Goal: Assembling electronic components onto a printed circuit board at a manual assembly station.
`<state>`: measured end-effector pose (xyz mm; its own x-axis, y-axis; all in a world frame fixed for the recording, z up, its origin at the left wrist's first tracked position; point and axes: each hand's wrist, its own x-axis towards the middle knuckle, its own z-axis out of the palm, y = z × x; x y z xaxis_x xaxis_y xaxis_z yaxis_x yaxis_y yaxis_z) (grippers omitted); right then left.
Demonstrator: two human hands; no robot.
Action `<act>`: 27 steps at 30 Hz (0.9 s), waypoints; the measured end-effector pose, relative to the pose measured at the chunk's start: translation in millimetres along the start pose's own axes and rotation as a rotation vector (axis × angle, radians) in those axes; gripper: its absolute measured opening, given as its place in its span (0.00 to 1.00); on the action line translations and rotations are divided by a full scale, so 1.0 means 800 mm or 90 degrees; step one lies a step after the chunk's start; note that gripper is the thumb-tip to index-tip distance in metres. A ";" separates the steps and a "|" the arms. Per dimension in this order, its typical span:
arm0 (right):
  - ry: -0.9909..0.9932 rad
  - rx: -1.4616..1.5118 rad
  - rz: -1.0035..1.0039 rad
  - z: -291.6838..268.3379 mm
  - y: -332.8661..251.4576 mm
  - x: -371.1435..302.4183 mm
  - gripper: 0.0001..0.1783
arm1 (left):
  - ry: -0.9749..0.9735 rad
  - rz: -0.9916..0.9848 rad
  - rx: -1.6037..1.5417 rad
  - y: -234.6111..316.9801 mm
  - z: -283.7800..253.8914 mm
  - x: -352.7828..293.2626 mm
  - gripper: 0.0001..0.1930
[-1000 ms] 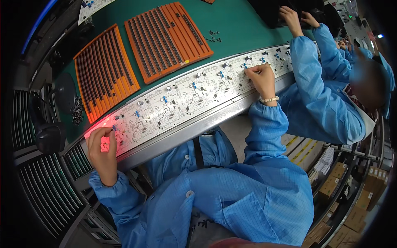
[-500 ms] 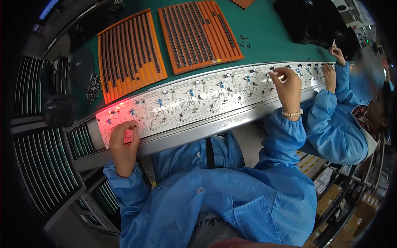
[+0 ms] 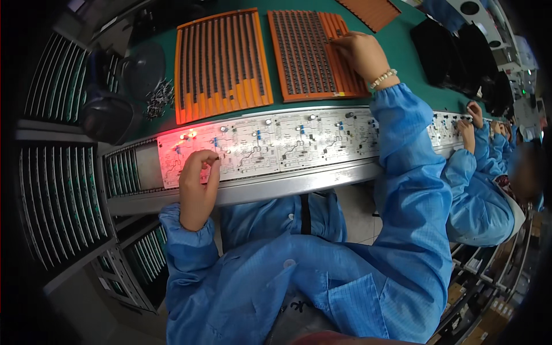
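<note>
My left hand (image 3: pixel 197 187) hovers over the left part of a row of white circuit boards (image 3: pixel 290 154), thumb and forefinger closed on a small dark component (image 3: pixel 217 158). The boards carry blue parts and round capacitors, and red light falls on the left end. My right hand (image 3: pixel 363 54), with a bead bracelet at the wrist, reaches across to the right orange tray (image 3: pixel 352 86). Its fingertips are pinched together at the tray's grooves; what they grip, if anything, is hidden. Rows of small black components (image 3: pixel 305 54) fill much of this tray.
A second orange tray (image 3: pixel 201 102) of black parts stands to the left on the green mat. Loose components (image 3: pixel 160 99) lie beside it, near a dark scanner-like device (image 3: pixel 109 115). Board racks (image 3: pixel 60 201) stand far left. A metal rail (image 3: pixel 299 183) edges the boards. Co-workers sit at right.
My right hand has moved from above the boards up and left to the right tray. The left hand stays over the left-end boards, still pinched. The whole view has shifted.
</note>
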<state>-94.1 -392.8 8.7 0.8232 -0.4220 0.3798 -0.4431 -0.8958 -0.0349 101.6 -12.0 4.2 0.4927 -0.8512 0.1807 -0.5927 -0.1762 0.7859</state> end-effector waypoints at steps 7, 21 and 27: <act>-0.102 -0.051 -0.009 -0.014 -0.007 0.007 0.09 | 0.011 -0.004 -0.011 -0.012 -0.010 -0.001 0.07; -0.086 0.040 0.042 -0.035 -0.028 0.004 0.07 | -0.081 0.202 0.098 -0.008 0.021 0.007 0.08; -0.042 0.137 -0.086 -0.081 -0.126 -0.024 0.09 | -0.110 0.236 0.147 -0.009 0.034 0.007 0.08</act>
<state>-88.0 -285.4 65.0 0.8941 -0.2985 0.3338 -0.2480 -0.9508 -0.1860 91.1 -29.4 -16.4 0.1196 -0.9439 0.3079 -0.8443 0.0665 0.5317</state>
